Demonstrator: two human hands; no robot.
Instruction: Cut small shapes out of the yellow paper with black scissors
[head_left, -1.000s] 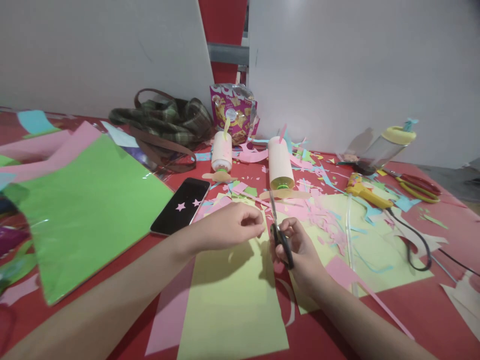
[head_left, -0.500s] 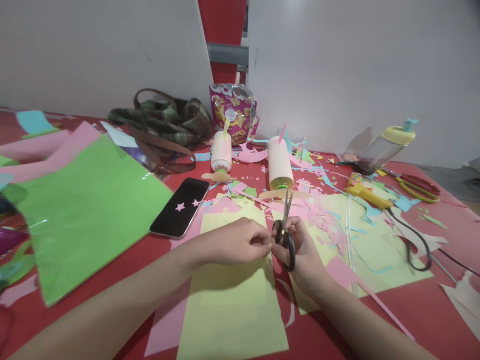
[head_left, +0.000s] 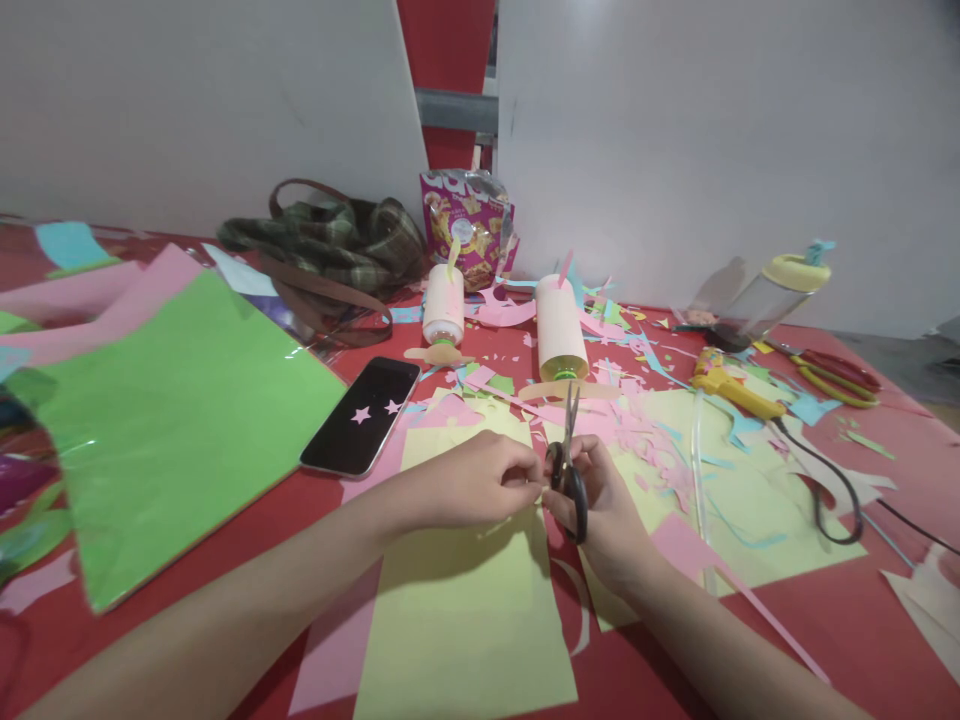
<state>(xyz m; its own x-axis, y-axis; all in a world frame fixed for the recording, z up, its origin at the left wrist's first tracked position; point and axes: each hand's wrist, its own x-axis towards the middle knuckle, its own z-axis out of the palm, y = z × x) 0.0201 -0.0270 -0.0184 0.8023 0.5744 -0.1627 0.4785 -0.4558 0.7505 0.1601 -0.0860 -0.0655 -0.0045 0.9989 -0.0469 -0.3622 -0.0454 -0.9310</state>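
My right hand point(head_left: 600, 500) grips black-handled scissors point(head_left: 568, 455), blades pointing up and away. My left hand point(head_left: 472, 480) is closed in a pinch right beside the scissor handles, over a pale yellow sheet point(head_left: 465, 620); what its fingertips hold is too small to name. A pink sheet point(head_left: 334, 640) lies under the yellow one. Two paper-wrapped bottles lie beyond the hands, one to the left point(head_left: 443, 305) and one to the right point(head_left: 560, 328), among several coloured paper scraps.
A black phone point(head_left: 361, 415) with pink stars lies left of the hands, next to a green sheet point(head_left: 157, 420). A plaid bag point(head_left: 330, 245) and snack pouch point(head_left: 469, 225) stand at the back. A yellow glue gun point(head_left: 731, 385), red scissors point(head_left: 840, 375) and a bottle point(head_left: 776, 290) lie right.
The scissors swung from tilting left to pointing up and slightly right. My left hand moved a little right and down, closing up against my right hand.
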